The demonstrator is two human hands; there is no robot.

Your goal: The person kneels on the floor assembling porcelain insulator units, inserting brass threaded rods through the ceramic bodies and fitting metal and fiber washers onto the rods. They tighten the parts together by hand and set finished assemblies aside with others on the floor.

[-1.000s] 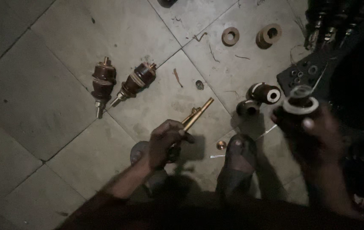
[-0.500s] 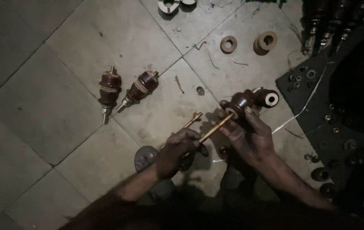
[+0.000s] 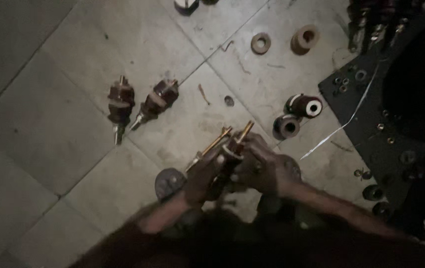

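Two slim brass threaded rods [image 3: 222, 140], one now carrying a dark brown ribbed insulator [image 3: 232, 154], sit gripped between the left hand [image 3: 203, 174] and right hand [image 3: 264, 168], which a second ago was apart, lifting that insulator. The hands have met above the grey tiled floor [image 3: 63, 124]. Two matching assembled bushings [image 3: 140, 104] lie well apart to the left, and two loose dark sleeves [image 3: 297, 115] lie to the right.

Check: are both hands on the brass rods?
Yes, the left hand and right hand meet around the brass rods.

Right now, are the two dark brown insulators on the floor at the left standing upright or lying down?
Lying down. Both insulators rest on their sides on the tiled floor, metal stems pointing down-left, apart from the hands.
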